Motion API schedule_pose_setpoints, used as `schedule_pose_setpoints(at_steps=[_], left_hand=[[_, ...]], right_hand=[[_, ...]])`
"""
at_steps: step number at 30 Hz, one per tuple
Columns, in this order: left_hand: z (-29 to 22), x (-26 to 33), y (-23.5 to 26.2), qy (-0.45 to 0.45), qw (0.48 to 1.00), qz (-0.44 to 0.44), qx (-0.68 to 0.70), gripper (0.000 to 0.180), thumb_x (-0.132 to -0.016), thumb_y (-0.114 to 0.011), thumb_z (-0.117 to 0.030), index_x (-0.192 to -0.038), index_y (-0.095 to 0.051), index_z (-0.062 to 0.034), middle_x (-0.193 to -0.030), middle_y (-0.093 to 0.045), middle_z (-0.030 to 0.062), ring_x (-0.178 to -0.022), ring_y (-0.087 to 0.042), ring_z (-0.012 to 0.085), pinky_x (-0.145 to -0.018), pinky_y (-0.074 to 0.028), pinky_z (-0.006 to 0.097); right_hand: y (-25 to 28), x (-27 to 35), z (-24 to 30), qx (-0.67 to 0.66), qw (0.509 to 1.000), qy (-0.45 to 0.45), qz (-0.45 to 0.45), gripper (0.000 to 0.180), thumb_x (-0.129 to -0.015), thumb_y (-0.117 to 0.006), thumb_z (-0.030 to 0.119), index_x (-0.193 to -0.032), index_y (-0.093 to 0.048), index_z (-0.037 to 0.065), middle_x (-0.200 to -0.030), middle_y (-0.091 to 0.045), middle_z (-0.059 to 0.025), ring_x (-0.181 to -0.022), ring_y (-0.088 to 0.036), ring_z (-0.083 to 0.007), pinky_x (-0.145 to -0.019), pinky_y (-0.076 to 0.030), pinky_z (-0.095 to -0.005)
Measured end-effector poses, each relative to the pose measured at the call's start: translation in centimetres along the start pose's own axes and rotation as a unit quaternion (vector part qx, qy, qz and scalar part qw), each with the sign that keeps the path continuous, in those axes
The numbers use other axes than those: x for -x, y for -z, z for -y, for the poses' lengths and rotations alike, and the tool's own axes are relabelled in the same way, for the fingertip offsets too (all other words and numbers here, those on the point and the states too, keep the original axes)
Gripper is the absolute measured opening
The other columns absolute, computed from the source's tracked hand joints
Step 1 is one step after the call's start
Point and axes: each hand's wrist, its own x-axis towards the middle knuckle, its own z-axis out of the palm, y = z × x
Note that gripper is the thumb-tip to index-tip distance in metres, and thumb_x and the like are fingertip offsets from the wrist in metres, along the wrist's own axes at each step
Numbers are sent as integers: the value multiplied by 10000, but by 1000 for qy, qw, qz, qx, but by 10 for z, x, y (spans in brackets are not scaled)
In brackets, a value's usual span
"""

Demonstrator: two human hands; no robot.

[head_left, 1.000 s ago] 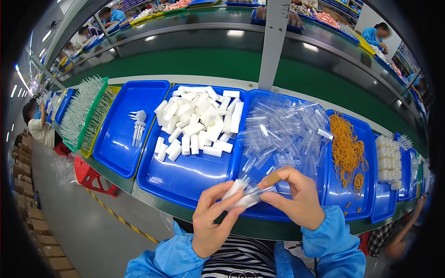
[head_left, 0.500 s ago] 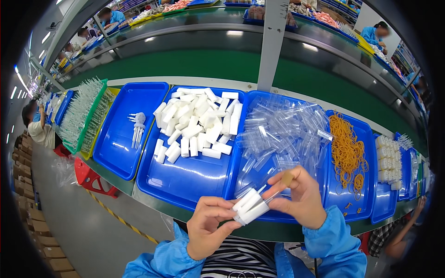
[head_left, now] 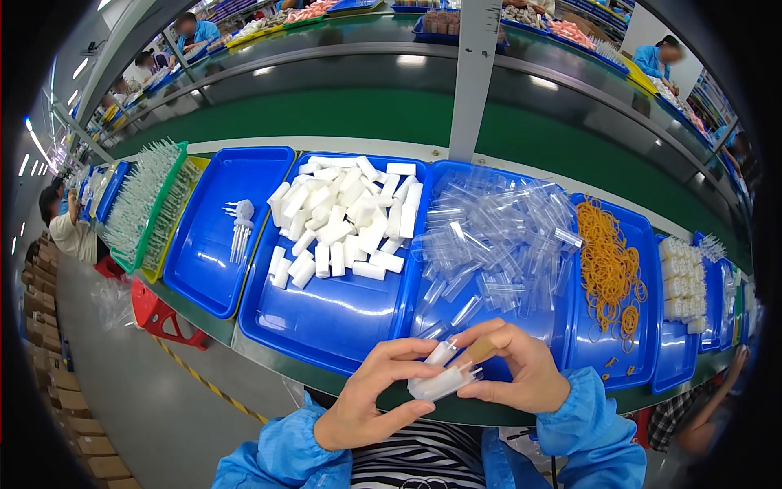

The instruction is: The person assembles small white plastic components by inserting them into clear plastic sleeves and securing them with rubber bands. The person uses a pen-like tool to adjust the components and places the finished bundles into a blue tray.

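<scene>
Before my body, both hands are closed on a small bundle of white cylinders in clear plastic sleeves point(head_left: 445, 381). My left hand point(head_left: 368, 399) pinches its left end between thumb and fingers. At the right end, where thin white tips stick out, my right hand point(head_left: 521, 371) grips with thumb and fingers. A tan wrap point(head_left: 481, 350) shows at one right finger; whether it is tape or a finger cover I cannot tell. Behind the hands, a blue tray point(head_left: 318, 322) holds a heap of white cylinders point(head_left: 346, 212). Beside it, clear plastic sleeves point(head_left: 497, 232) lie piled in another blue tray point(head_left: 529, 322).
Tan rubber bands point(head_left: 607, 269) fill a blue tray on the right, with white bundled parts point(head_left: 683, 277) beyond. At left are a tray with a small white-stick bundle point(head_left: 240, 228) and a green basket point(head_left: 163, 212) of thin pieces. A grey post point(head_left: 472, 90) rises behind.
The bundle has tilted flatter, and my right hand has come down and closer onto its right end. My left hand has shifted slightly left, its fingers still on the bundle.
</scene>
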Motion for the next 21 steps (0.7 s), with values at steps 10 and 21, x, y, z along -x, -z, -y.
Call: schedule_pose_setpoints(at_steps=[10, 21], left_hand=[[15, 16, 8, 68, 977, -161, 118, 318, -912, -646, 38, -1224, -587, 44, -1386, -465, 184, -1211, -570, 266, -1005, -539, 385], [7, 10, -12, 47, 975, -196, 95, 243, -903, -677, -9, -1137, -622, 21, -1341, -506, 201, -1195, -580, 288, -1021, -499, 418]], right_hand=[[31, -21, 0, 500, 854, 126, -66, 342, -763, -732, 59, -1101, -679, 60, -1114, -669, -51, -1029, -604, -239, -884, -473, -402], [17, -41, -1, 727, 662, 175, 60, 315, -791, -640, 146, -1091, -677, 54, -979, -632, -39, -1017, -578, -217, -926, -426, -374]])
